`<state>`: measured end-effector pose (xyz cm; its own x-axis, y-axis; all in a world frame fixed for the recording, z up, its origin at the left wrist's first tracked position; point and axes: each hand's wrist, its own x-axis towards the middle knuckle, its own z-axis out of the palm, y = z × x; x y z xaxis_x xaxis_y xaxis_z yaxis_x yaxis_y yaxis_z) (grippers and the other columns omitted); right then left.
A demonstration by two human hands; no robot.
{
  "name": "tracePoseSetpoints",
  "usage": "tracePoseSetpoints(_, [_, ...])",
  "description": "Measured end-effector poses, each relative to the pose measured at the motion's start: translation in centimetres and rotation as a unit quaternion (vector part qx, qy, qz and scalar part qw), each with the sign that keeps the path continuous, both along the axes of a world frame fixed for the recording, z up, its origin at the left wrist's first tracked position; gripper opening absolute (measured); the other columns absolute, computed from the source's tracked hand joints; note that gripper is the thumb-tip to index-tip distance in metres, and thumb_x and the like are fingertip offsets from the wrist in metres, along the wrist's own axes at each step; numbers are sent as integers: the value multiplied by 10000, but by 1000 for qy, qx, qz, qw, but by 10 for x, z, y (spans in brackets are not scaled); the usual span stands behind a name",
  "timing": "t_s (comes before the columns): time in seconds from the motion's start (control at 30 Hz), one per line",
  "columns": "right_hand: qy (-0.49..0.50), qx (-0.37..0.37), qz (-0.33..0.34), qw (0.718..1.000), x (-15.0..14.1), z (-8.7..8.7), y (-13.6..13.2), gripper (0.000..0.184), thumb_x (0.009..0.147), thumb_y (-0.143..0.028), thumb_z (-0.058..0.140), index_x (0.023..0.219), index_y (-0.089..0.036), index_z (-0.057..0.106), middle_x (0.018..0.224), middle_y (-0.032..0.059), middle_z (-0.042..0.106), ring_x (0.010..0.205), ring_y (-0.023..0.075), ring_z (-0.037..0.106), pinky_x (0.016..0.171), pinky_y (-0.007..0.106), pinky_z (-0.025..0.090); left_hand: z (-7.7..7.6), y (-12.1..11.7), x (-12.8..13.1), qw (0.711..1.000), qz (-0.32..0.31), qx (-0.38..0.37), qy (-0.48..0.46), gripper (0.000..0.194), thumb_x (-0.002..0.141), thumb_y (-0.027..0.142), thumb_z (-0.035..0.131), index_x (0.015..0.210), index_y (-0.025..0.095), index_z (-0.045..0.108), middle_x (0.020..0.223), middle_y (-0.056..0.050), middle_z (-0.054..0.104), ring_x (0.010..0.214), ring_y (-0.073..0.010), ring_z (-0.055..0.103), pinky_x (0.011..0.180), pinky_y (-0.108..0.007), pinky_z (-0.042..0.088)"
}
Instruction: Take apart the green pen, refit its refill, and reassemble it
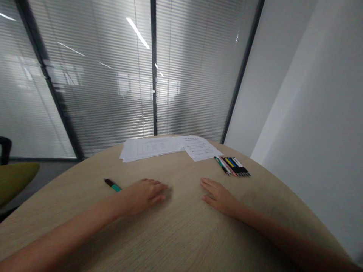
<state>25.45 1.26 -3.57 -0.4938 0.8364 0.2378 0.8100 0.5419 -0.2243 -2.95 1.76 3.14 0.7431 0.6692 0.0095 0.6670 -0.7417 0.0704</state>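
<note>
Head view: left hand, right hand lying flat on wooden counter, fingers open, holding nothing; marker near left, pens grouped together beyond right.

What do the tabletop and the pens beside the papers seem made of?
The tabletop looks like pale wood or wood-look laminate, going by its fine straight grain and soft sheen. The pens seem glossy plastic, judging by their bright coloured barrels.

left hand: flat on wooden table, near marker | right hand: flat, empty | pens beside papers
</note>
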Motion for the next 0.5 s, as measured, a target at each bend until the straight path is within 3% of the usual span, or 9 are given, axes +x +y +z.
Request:
tracePoseSetpoints(0.17, [8,14,-2,1000,0,-4,2,471,794,-330,434,1203,-97,462,1283,162,413,1191,230,360,986,404,276,19,16,-44,996,78,-5,52,327,788,110,382,1072,135,542,1079,-99,598,987,-214,546,850,-313,393])
tracePoseSetpoints(0.23, [5,16,-3,1000,-1,-4,3,469,795,-330,434,1204,-101,462,1287,156,410,1191,225,360,988,401,275,24,19,-61,991,122,25,57,342,750,39,368,1014,134,563,1038,-70,611,960,-196,550,840,-301,387])
tracePoseSetpoints(0.37, [-10,20,-4,1000,-1,-4,3,467,802,-323,424,1205,-90,463,1288,151,411,1192,215,359,991,380,277,25,24,-85,973,182,51,130,455,597,-83,339,894,151,593,908,-1,624,837,-179,564,755,-291,399])
tracePoseSetpoints(0.5, [-17,26,-6,1000,-1,-4,2,465,798,-310,427,1204,-85,463,1286,153,413,1193,219,358,989,386,282,20,28,-92,966,205,42,155,400,564,-64,391,828,151,602,850,-15,604,792,-202,560,690,-300,402])
